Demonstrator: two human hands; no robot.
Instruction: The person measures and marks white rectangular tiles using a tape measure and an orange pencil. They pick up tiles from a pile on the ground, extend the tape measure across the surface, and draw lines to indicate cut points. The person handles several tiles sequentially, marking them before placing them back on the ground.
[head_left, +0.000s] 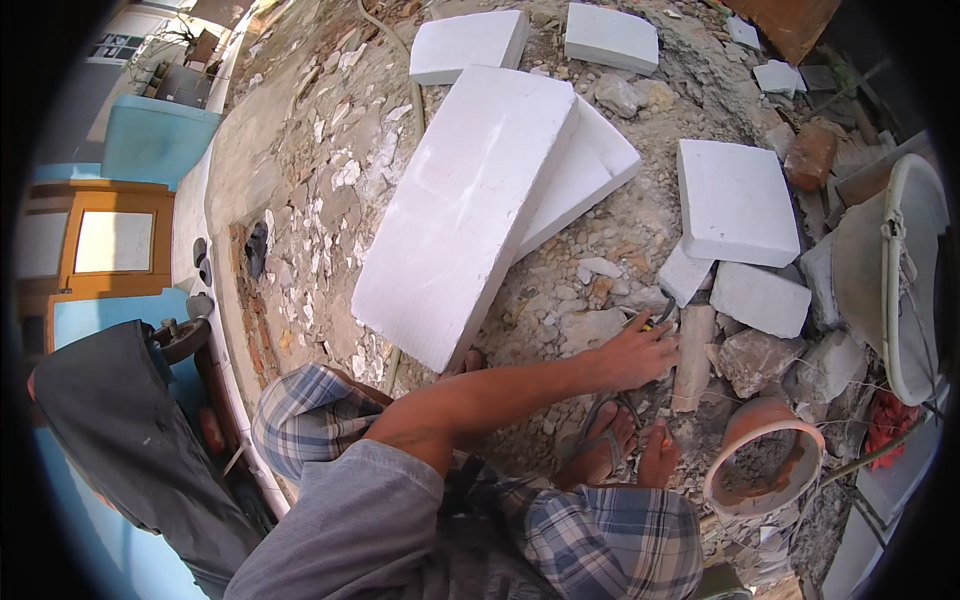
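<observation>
My left hand reaches across the rubble, fingers curled over a small yellow-and-black tool, partly hidden. Just right of it lies a narrow rough block. Lower down, beside my sandalled foot, my right hand is closed, what it holds too small to make out. Above my left hand are a small white block piece, another and a white block. A long white block rests over a second slab at centre.
An orange pot stands at lower right, below broken stones. A large pale basin leans at right. More white blocks lie at the back. A hose crosses the ground. A dark-covered object fills the left side.
</observation>
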